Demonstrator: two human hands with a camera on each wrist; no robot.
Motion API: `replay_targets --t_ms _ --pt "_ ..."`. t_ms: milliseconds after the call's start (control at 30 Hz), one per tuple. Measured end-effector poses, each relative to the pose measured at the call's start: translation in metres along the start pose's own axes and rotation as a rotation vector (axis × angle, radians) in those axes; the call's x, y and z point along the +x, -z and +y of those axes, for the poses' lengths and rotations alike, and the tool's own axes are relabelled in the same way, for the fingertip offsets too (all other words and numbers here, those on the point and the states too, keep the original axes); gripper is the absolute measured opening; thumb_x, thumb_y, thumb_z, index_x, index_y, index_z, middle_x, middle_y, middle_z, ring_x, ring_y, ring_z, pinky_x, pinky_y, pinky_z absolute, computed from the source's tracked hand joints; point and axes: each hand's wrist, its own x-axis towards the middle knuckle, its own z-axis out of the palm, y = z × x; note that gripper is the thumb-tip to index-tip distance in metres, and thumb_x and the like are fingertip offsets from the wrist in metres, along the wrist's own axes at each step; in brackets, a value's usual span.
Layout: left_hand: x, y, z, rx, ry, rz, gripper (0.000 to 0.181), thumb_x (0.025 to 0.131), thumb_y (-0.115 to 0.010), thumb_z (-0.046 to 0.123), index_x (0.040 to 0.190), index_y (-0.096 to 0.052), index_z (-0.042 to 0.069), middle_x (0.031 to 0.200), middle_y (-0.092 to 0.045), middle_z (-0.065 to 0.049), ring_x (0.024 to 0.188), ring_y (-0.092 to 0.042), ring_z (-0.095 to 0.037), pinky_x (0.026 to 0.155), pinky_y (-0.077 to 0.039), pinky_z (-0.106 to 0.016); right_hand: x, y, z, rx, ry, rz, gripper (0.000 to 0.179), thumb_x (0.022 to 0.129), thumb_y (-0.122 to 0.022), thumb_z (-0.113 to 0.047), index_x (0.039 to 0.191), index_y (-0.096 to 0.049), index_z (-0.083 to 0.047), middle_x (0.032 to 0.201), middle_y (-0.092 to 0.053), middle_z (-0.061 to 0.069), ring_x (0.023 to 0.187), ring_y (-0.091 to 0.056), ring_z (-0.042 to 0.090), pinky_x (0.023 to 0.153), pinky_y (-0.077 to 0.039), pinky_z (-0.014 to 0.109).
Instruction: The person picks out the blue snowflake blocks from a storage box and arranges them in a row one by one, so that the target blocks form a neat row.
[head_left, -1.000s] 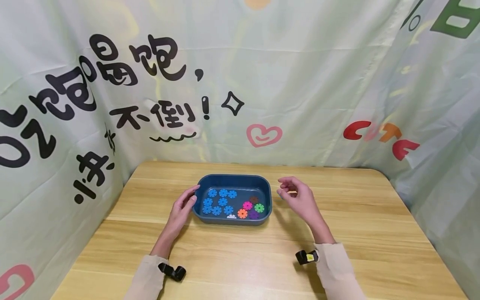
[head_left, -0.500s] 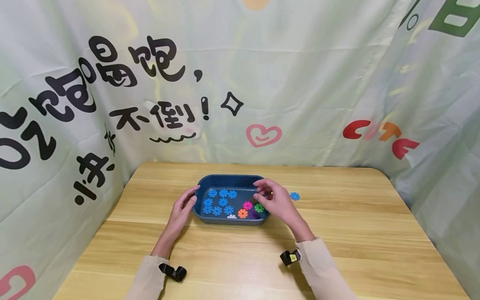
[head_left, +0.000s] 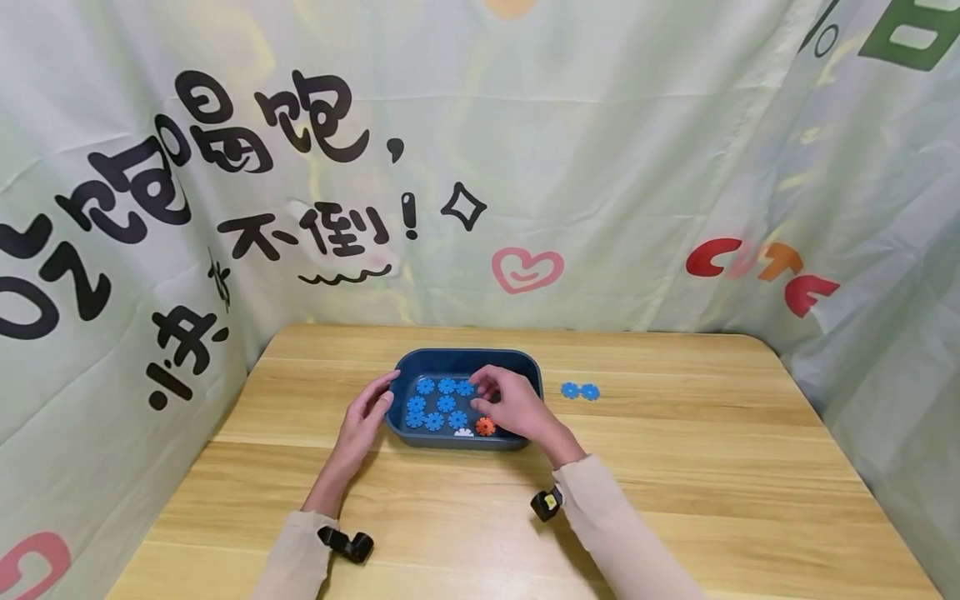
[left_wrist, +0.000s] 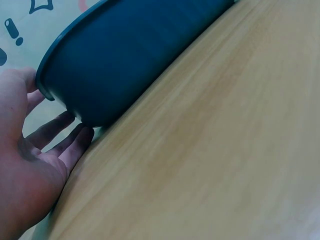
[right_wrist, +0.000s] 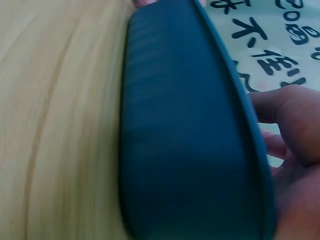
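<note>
A dark blue plastic tray point(head_left: 465, 444) sits on the table. Several blue notched snowflake discs point(head_left: 446, 403) lie at its left and middle, with an orange disc point(head_left: 485, 427) and part of a white disc point(head_left: 463, 433) near the front wall. My left hand point(head_left: 365, 410) rests its relaxed fingers against the tray's left end, and the left wrist view shows those fingertips point(left_wrist: 86, 132) at the outer wall. My right hand point(head_left: 512, 405) hovers over the tray's right half, fingers loosely bent beside the blue discs, no disc visible between them. It hides the discs beneath it.
Two blue discs point(head_left: 580, 391) lie side by side on the wooden table point(head_left: 712, 450), right of the tray. A printed cloth curtain point(head_left: 600, 167) stands behind the table and along both sides. Black cameras point(head_left: 547, 503) are strapped to both wrists.
My right hand has moved left from beside the tray to over its inside. The blue disc at its fingertips now lies on the table beside another. The left hand has stayed put.
</note>
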Motion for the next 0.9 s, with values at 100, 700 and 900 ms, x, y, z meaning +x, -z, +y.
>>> replay_targets --t_ms 100,700,900 --pt "0.0 0.0 -0.001 0.013 0.008 0.004 0.04 0.109 -0.052 0.033 0.147 -0.056 0.022 0.156 -0.046 -0.002 0.139 -0.044 -0.024 0.1 -0.043 -0.014 0.005 -0.007 0.001 -0.024 -0.016 -0.055 0.027 0.094 -0.074 -0.005 0.119 -0.066 -0.001 0.096 -0.064 0.002 0.087 -0.06 0.017 0.08 -0.054 0.033" --pt "0.001 0.0 -0.003 0.012 -0.007 0.003 0.04 0.108 -0.054 0.035 0.147 -0.057 0.023 0.155 -0.047 -0.001 0.14 -0.044 -0.024 0.102 -0.042 -0.015 0.024 -0.029 0.006 -0.216 0.031 -0.198 0.024 0.088 -0.081 -0.007 0.111 -0.073 -0.004 0.099 -0.069 0.008 0.091 -0.064 0.021 0.088 -0.055 0.041" --pt "0.001 0.0 -0.003 0.012 -0.012 0.007 0.04 0.109 -0.053 0.032 0.147 -0.057 0.021 0.154 -0.047 -0.003 0.137 -0.045 -0.025 0.101 -0.044 -0.017 0.024 -0.031 0.004 -0.232 0.001 -0.21 0.018 0.09 -0.08 -0.009 0.106 -0.074 -0.007 0.098 -0.07 0.005 0.092 -0.064 0.019 0.087 -0.055 0.04"
